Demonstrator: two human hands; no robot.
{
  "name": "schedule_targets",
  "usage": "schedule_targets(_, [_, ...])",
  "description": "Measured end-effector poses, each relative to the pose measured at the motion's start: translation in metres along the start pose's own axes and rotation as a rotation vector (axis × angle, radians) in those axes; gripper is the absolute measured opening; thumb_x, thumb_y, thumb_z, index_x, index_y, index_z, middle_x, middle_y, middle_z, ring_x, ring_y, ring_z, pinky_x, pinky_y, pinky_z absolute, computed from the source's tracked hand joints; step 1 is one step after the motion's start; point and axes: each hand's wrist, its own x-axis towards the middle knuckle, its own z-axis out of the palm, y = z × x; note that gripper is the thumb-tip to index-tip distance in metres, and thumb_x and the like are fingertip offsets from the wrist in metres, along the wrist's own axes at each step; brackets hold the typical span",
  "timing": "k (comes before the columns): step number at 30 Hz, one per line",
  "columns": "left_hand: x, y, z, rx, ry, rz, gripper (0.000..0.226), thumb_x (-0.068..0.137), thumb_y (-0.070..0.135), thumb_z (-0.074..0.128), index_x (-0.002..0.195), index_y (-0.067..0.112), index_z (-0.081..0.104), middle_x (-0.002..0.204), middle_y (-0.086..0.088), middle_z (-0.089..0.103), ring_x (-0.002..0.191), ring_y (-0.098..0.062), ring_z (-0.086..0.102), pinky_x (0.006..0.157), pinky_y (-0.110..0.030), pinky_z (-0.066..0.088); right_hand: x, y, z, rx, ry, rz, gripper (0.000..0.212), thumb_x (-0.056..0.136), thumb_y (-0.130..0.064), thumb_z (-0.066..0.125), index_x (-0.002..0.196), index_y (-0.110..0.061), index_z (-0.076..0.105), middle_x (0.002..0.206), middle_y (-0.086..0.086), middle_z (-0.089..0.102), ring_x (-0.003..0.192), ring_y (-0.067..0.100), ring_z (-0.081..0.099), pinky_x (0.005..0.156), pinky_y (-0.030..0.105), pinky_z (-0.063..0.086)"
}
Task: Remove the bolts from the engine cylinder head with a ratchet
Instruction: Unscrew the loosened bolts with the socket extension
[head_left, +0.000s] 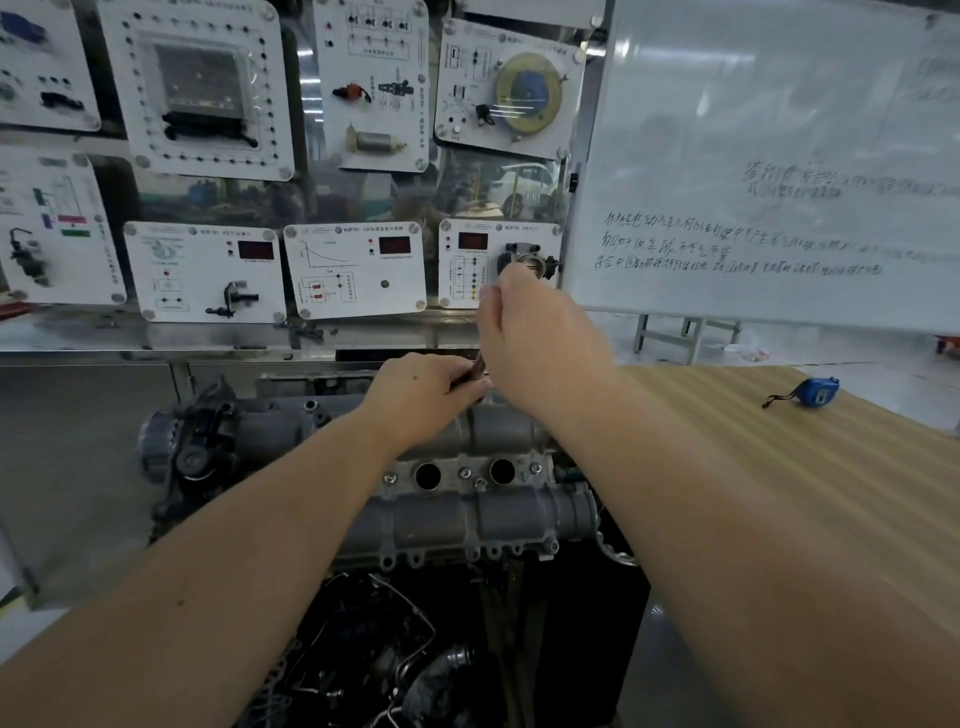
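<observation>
The grey engine cylinder head (447, 514) lies across the middle, with two round holes and several small bolts (465, 473) along its top. My left hand (421, 397) pinches the lower part of a thin dark tool, the ratchet (475, 370), at the far edge of the head. Just above it, my right hand (535, 332) is curled around the tool's upper part. Both hands hide most of the tool and whatever bolt it meets.
A wooden table (779, 467) stands to the right with a blue tape measure (813, 391) on it. A whiteboard (769, 156) and a wall of training panels (208, 270) stand behind. Dark engine parts and hoses (395, 660) sit below the head.
</observation>
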Motion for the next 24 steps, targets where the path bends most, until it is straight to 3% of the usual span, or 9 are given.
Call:
schedule_targets(7, [-0.003, 0.004, -0.005, -0.011, -0.045, -0.015, 0.039, 0.089, 0.059, 0.037, 0.060, 0.035, 0.046, 0.053, 0.014, 0.053, 0.053, 0.001, 0.049, 0.052, -0.025, 0.029, -0.001, 0.001, -0.002, 0.009, -0.010, -0.034, 0.028, 0.107, -0.033, 0.032, 0.086, -0.016, 0.039, 0.066, 0.002, 0.054, 0.057, 0.020, 0.055, 0.050, 0.034, 0.041])
schedule_targets(10, [-0.003, 0.004, -0.005, -0.002, -0.047, -0.021, 0.042, 0.094, 0.056, 0.042, 0.058, 0.033, 0.044, 0.052, 0.013, 0.051, 0.052, 0.000, 0.048, 0.051, -0.026, 0.029, 0.000, 0.000, -0.003, 0.016, -0.033, -0.050, 0.028, 0.107, -0.033, 0.032, 0.089, -0.015, 0.041, 0.068, 0.003, 0.055, 0.060, 0.022, 0.057, 0.052, 0.034, 0.043])
schedule_targets(16, [-0.001, 0.003, -0.006, -0.041, -0.066, -0.036, 0.041, 0.097, 0.043, 0.049, 0.058, 0.028, 0.047, 0.053, 0.011, 0.050, 0.053, -0.003, 0.045, 0.052, -0.028, 0.029, -0.010, -0.006, -0.014, 0.017, -0.157, -0.101, 0.041, 0.105, -0.055, 0.024, 0.104, -0.021, 0.047, 0.078, 0.000, 0.060, 0.074, 0.024, 0.061, 0.068, 0.042, 0.052])
schedule_targets(20, [-0.001, 0.002, -0.006, -0.028, -0.088, -0.018, 0.034, 0.099, 0.051, 0.049, 0.085, 0.026, 0.068, 0.066, 0.009, 0.062, 0.066, -0.007, 0.057, 0.057, -0.028, 0.038, -0.002, -0.008, -0.032, -0.162, -0.185, -0.118, 0.047, 0.107, -0.046, 0.026, 0.080, -0.018, 0.050, 0.074, 0.003, 0.059, 0.071, 0.024, 0.061, 0.064, 0.038, 0.052])
schedule_targets(24, [-0.003, 0.001, -0.004, -0.004, -0.079, -0.008, 0.035, 0.098, 0.052, 0.046, 0.081, 0.027, 0.064, 0.065, 0.009, 0.060, 0.065, -0.007, 0.056, 0.055, -0.027, 0.033, 0.002, -0.011, -0.039, -0.283, -0.204, -0.122, 0.043, 0.107, -0.040, 0.029, 0.073, -0.019, 0.044, 0.080, 0.003, 0.056, 0.076, 0.026, 0.058, 0.065, 0.037, 0.046])
